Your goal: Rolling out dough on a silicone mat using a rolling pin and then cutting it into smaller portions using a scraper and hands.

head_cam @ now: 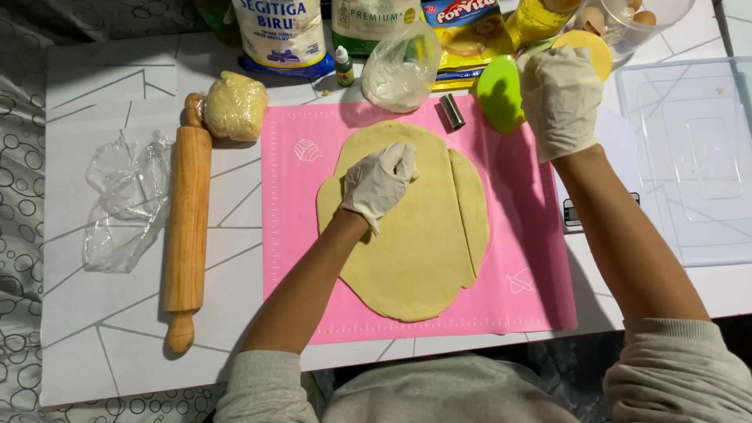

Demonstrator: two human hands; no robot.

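Here the left hand [377, 183], in a white glove, lies on the upper part of the rolled-out dough [407, 235], its fingers curled loosely and pointing up and to the right; it grips nothing, only presses on the sheet. Its forearm runs down and to the left toward a grey sleeve. The dough is spread flat over the middle of the pink mat [533, 235], and a straight cut parts a narrow strip [470, 211] along its right edge.

The right hand [559, 98], also gloved, reaches far up past the mat's top right corner, forearm stretched out long. Its fingers close on the green scraper [498, 94], which stands tilted at the mat's top edge. A small metal tube [452, 110] lies just left of the scraper. A rolling pin [186, 227] lies well to the left, with a dough lump [235, 105] by its upper end.
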